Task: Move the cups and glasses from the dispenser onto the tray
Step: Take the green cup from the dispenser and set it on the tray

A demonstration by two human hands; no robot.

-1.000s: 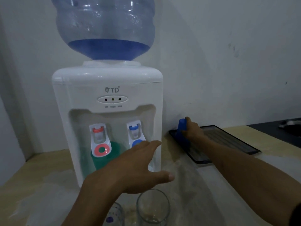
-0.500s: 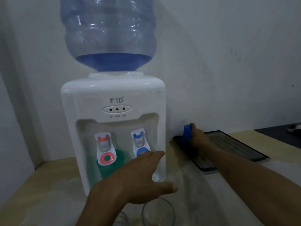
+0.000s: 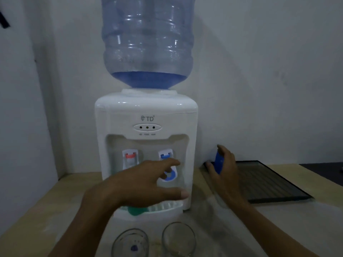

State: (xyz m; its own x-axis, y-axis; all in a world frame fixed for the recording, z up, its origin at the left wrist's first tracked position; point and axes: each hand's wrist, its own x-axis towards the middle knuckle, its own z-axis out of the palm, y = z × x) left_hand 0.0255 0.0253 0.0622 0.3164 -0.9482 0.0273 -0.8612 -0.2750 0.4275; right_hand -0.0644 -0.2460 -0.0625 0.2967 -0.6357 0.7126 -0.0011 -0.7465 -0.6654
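The white water dispenser (image 3: 146, 115) stands in the middle of the counter. A green cup (image 3: 136, 210) sits on its drip tray under the red tap, mostly hidden behind my left hand (image 3: 144, 184). That hand hovers in front of the alcove, fingers spread and holding nothing. My right hand (image 3: 225, 175) wraps around a blue cup (image 3: 219, 164), slightly tilted, at the near-left end of the dark tray (image 3: 269, 182). Whether the cup rests on the tray I cannot tell. Two clear glasses (image 3: 130, 242) (image 3: 179, 237) stand on the counter in front of the dispenser.
A large blue water bottle (image 3: 148, 43) tops the dispenser. The red tap (image 3: 130, 158) and blue tap (image 3: 167, 156) stick out into the alcove. A grey wall runs close behind. The wooden counter (image 3: 37, 210) extends left; a dark surface (image 3: 323, 169) lies at far right.
My left hand has risen in front of the alcove and now covers most of the green cup. The right hand still holds the blue cup at the tray's left end. The view has pulled back.
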